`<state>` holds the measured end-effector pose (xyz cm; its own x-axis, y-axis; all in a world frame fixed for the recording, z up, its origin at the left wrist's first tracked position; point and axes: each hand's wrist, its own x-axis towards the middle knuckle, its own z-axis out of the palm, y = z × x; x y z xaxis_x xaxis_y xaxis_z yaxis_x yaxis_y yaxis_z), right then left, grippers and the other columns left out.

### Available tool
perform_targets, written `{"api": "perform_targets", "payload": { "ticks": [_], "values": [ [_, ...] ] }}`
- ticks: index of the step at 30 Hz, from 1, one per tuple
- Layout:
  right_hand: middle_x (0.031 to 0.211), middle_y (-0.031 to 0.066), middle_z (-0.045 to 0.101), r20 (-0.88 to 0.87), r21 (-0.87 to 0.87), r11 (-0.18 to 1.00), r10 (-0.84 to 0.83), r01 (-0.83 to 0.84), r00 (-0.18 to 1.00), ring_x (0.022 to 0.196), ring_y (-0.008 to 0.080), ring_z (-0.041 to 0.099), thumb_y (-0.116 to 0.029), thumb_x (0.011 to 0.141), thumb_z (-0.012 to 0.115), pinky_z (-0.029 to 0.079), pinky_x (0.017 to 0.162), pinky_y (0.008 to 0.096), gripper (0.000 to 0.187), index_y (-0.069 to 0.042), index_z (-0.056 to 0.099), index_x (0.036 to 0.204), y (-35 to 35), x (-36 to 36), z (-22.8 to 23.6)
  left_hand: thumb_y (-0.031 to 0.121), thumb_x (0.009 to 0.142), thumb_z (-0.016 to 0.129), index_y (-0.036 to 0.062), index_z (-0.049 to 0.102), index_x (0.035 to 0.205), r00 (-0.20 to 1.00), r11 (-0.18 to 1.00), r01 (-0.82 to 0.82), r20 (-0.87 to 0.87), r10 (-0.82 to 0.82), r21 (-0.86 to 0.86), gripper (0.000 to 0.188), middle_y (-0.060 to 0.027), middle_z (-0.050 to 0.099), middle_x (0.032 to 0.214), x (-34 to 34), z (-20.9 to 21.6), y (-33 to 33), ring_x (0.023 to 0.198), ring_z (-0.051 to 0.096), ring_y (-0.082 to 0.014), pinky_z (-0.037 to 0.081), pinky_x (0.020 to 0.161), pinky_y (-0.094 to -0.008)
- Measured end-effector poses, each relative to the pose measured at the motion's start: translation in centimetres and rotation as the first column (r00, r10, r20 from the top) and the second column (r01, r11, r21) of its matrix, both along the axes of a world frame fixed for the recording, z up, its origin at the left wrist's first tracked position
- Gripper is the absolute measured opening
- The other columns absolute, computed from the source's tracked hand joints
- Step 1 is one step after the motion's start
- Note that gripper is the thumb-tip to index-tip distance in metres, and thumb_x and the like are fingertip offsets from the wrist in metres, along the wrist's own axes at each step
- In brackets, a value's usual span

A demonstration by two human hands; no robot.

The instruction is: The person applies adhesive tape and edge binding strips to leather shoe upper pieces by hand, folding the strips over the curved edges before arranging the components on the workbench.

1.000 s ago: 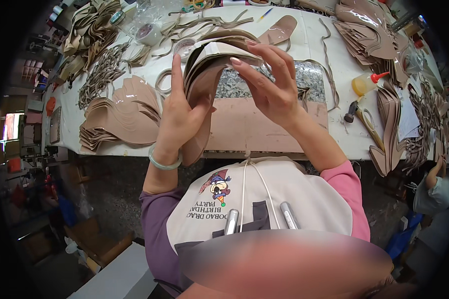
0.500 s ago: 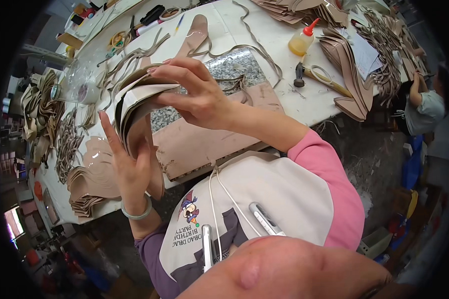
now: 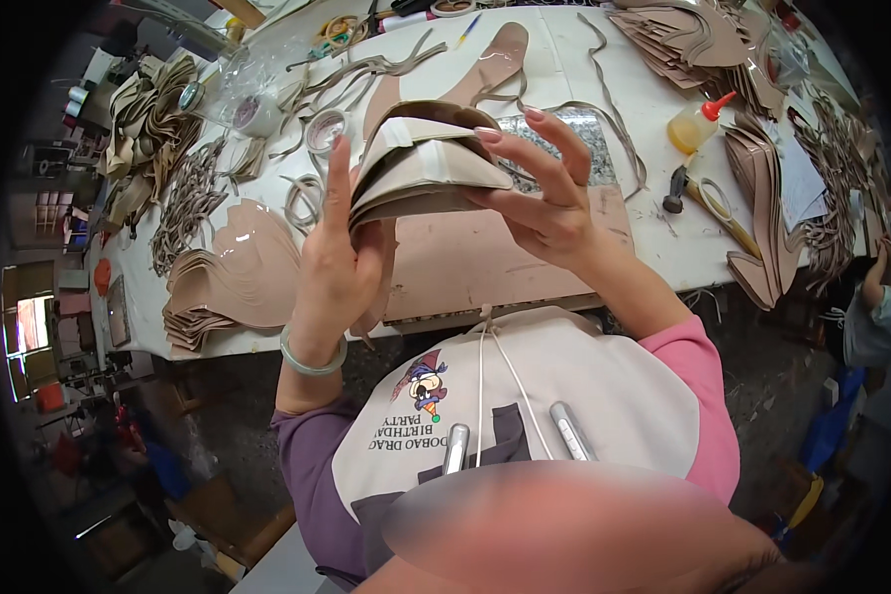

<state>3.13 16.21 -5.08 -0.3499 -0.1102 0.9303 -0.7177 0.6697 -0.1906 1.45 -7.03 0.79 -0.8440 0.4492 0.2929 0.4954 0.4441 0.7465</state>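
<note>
A curved bundle of thin tan leather pieces [image 3: 428, 166], with pale undersides and whitish strips along the folds, is held above the table between my two hands. My left hand [image 3: 339, 272] grips its left end, the index finger pointing up and the other fingers partly hidden behind it. At the right end, my right hand [image 3: 554, 203] pinches the edges between thumb and index finger, the remaining fingers raised. Below lie a tan board [image 3: 465, 259] and a speckled stone slab [image 3: 586, 127], partly covered by my right hand. A long glossy leather piece [image 3: 501, 57] lies beyond the bundle.
Fanned glossy leather pieces [image 3: 243, 262] lie left, beside a heap of thin straps [image 3: 190, 198]. A roll of tape [image 3: 325, 131] is behind my left hand. Rightward are a red-tipped glue bottle [image 3: 693, 129], a hammer [image 3: 675, 190] and another leather stack [image 3: 757, 188]. A person [image 3: 871, 317] is far right.
The view has shifted, so the table sits farther right and my body lower. The bundle is turned flatter, showing its folded edges; my right hand has moved from its top to its right end.
</note>
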Motion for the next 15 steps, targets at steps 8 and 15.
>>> {"api": "perform_targets", "payload": {
  "ticks": [8,15],
  "values": [
    [0.125,0.0102,0.057,0.078,0.012,1.0,0.01,-0.011,0.997,0.129,0.0334,0.035,-0.001,0.062,0.077,0.037,0.103,0.0412,0.019,-0.011,0.068,0.074,0.4,0.6,0.1,-0.011,0.081,0.051,0.0078,0.022,0.148,0.993,0.998,0.032,-0.11,-0.037,-0.053,0.076,-0.0214,0.056,0.126,-0.4,-0.1,-0.4,0.102,0.063,-0.0322,0.05,0.083,-0.0354],
    [0.128,0.0061,0.055,0.024,0.014,0.998,-0.068,0.068,0.997,0.121,0.03,0.038,-0.002,0.062,0.074,0.04,0.097,0.0391,0.02,-0.012,0.069,0.078,0.1,0.7,1.0,-0.013,0.083,0.04,0.0113,-0.008,0.15,0.926,0.959,0.111,0.324,-0.195,0.262,0.085,-0.0209,0.059,0.117,-0.6,1.3,0.2,0.092,0.064,-0.0222,0.051,0.08,-0.0286]
  ]
}}
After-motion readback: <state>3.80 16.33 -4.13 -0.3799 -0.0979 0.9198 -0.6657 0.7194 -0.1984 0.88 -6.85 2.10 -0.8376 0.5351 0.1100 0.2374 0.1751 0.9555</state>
